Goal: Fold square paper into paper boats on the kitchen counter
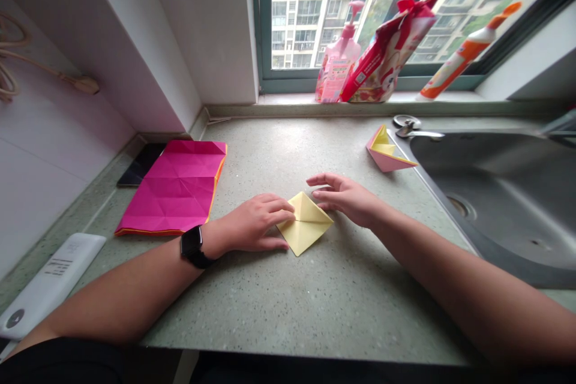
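Note:
A square of folded yellow paper (308, 225) lies on the speckled countertop, turned so a corner points toward me. Creases run across its face and meet near the middle. My left hand (263, 222), with a black watch on the wrist, rests its fingertips on the paper's left corner; the thumb is apart from the fingers. At the paper's upper right edge is my right hand (339, 195), fingers loosely spread and holding nothing. Whether its lower fingers touch the paper I cannot tell.
Creased magenta sheets (175, 189) lie at left, partly over a dark flat object (141, 165). A white power bank (51, 282) is nearer me. A folded pink-and-yellow paper boat (389, 156) stands beside the steel sink (495, 192). Bottles and a red bag (389, 51) line the windowsill.

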Motion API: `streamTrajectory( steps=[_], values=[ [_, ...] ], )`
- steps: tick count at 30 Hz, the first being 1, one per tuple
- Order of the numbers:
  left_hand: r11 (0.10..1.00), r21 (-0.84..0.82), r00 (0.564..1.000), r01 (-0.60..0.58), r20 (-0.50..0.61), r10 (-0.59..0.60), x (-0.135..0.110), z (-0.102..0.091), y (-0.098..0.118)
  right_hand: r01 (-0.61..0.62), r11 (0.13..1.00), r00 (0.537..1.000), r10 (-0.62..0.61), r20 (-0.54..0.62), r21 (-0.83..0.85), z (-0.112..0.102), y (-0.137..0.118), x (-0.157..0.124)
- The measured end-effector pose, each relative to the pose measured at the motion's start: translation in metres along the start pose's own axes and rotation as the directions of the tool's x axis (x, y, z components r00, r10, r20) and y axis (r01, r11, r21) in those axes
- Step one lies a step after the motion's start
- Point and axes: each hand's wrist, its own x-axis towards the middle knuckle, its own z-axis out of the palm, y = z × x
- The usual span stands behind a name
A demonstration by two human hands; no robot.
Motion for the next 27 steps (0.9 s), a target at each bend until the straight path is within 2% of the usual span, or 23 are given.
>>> streamTrajectory(
  steps=[6, 9, 12, 15, 17, 19, 21, 23, 24, 27],
  values=[
    [1.0, -0.008, 1.0, 0.002, 0.006, -0.002, -0.003, 0.0, -0.001, 0.031, 0.998, 0.998, -0.028, 0.06, -0.051, 0.003, 0.01, 0.002],
    [1.0, 0.004, 1.0, 0.01, -0.009, -0.01, -0.003, -0.001, -0.002, 0.017, 0.999, 0.999, -0.016, 0.034, -0.047, -0.002, 0.011, 0.004],
    [0.998, 0.052, 0.995, 0.04, -0.094, -0.035, -0.004, -0.001, -0.003, -0.003, 1.0, 1.0, 0.003, -0.002, -0.01, -0.004, 0.009, 0.004],
    [0.992, 0.053, 0.97, 0.116, -0.22, -0.102, -0.005, -0.002, -0.003, 0.004, 1.0, 1.0, -0.005, 0.03, 0.015, 0.0, 0.006, 0.003],
    [0.985, -0.022, 0.936, 0.17, -0.31, -0.168, -0.006, -0.003, -0.002, 0.017, 1.0, 0.999, -0.017, 0.036, 0.025, 0.003, 0.004, 0.001],
    [0.963, -0.145, 0.884, 0.226, -0.386, -0.265, -0.006, -0.003, -0.003, 0.049, 0.997, 0.999, -0.05, 0.019, 0.053, 0.006, 0.002, 0.001],
    [0.907, -0.309, 0.822, 0.286, -0.407, -0.398, -0.005, -0.001, -0.006, 0.089, 0.992, 0.996, -0.09, 0.014, 0.088, 0.008, -0.001, 0.0],
    [0.81, -0.496, 0.776, 0.312, -0.359, -0.519, -0.003, 0.001, -0.009, 0.13, 0.986, 0.99, -0.134, 0.038, 0.1, 0.009, -0.003, -0.001],
    [0.756, -0.576, 0.768, 0.311, -0.316, -0.557, -0.002, 0.002, -0.01, 0.147, 0.985, 0.987, -0.152, 0.057, 0.087, 0.01, -0.004, -0.002],
    [0.638, -0.715, 0.793, 0.286, -0.197, -0.576, 0.0, 0.006, -0.011, 0.183, 0.983, 0.978, -0.181, 0.1, -0.011, 0.013, -0.005, -0.005]
  ],
)
